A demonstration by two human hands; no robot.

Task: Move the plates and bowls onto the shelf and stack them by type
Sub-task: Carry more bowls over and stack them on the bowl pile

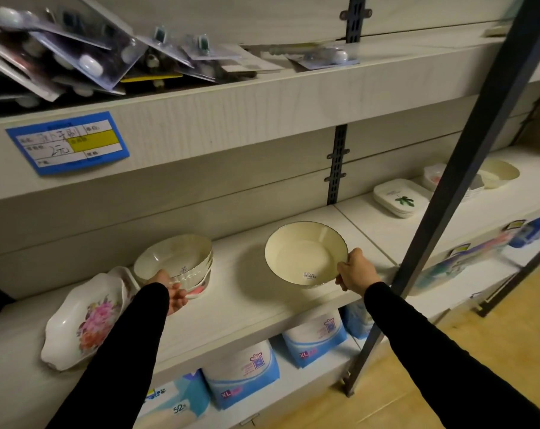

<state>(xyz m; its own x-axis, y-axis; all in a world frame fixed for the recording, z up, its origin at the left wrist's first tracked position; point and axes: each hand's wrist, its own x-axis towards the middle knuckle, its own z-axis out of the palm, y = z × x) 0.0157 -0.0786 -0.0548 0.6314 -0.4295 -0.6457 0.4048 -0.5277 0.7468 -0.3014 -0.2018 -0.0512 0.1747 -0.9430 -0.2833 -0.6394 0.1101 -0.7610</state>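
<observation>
Gripping a round glossy cream bowl (pixel 302 252) by its rim, right hand (pixel 357 270); left hand (pixel 169 289) curled round stacked fluted bowls (pixel 176 258).

At ten o'clock we see a jumble of blister packs (pixel 86 54), with a blue price label (pixel 67 142) just below them. At six sit blue-and-white XL packs (pixel 241 376). A dark metal post (pixel 448 187) slants across at three, with wooden floor (pixel 516 311) at four.

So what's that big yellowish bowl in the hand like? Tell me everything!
The cream bowl is round, wide and glossy, with a thin dark rim. A small white price sticker sits inside near the front. It is empty and tilted toward the camera over the middle shelf. The right hand grips its right edge.
</observation>
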